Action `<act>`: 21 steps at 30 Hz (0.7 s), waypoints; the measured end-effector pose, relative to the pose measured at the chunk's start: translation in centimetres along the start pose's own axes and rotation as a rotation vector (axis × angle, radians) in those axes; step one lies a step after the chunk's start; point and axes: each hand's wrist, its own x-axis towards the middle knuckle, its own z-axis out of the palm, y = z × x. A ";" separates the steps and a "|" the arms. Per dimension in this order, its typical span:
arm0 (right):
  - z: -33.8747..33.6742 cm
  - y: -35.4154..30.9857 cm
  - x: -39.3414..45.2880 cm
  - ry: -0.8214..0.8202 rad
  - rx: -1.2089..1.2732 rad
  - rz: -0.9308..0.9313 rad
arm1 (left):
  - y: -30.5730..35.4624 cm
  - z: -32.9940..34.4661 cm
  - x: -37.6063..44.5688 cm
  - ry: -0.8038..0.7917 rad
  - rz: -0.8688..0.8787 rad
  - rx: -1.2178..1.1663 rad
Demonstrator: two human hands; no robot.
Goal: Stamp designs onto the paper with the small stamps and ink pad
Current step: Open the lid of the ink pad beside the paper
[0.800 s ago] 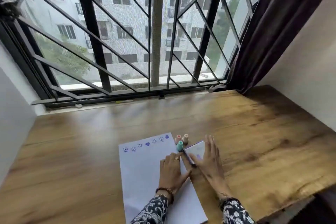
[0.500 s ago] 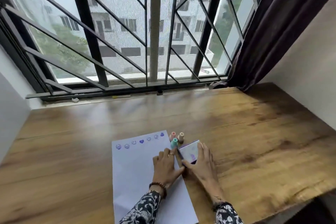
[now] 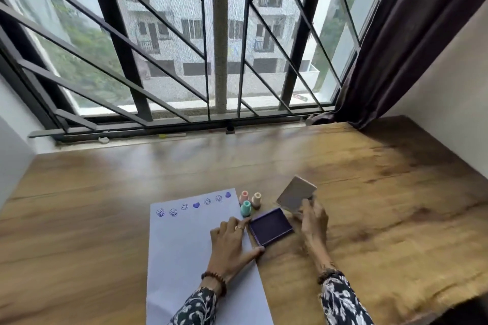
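A white paper [image 3: 184, 250] lies on the wooden table with a row of purple stamped designs [image 3: 195, 205] along its top edge. Right of it sits the ink pad [image 3: 270, 226], uncovered, its dark purple surface showing. My left hand [image 3: 232, 243] rests on the paper, thumb and fingers touching the pad's left edge. My right hand [image 3: 313, 221] holds the pad's square lid [image 3: 296, 194] lifted and tilted above the table. Three small stamps stand upright behind the pad: teal [image 3: 245, 207], pink [image 3: 244, 196] and beige [image 3: 256, 200].
The wooden table [image 3: 369, 206] runs back to a barred window [image 3: 219, 47]. A dark curtain [image 3: 412, 34] hangs at the right by a white wall. The table's front edge drops away at the lower right.
My right hand has lifted the lid off the ink pad and raised it up to the right, exposing the purple ink. My left hand stays at the pad's left edge.
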 end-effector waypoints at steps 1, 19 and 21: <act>0.2 0.1 0.9 -0.015 0.024 0.030 | 0.1 -0.1 0.0 0.000 0.000 0.001; 4.4 -3.2 -3.8 -0.348 -0.477 -0.510 | 0.7 -0.8 -0.1 0.240 -0.098 -0.427; 5.5 -3.2 -4.5 -0.396 -0.638 -0.591 | 0.6 -1.0 0.0 0.281 -0.137 -0.520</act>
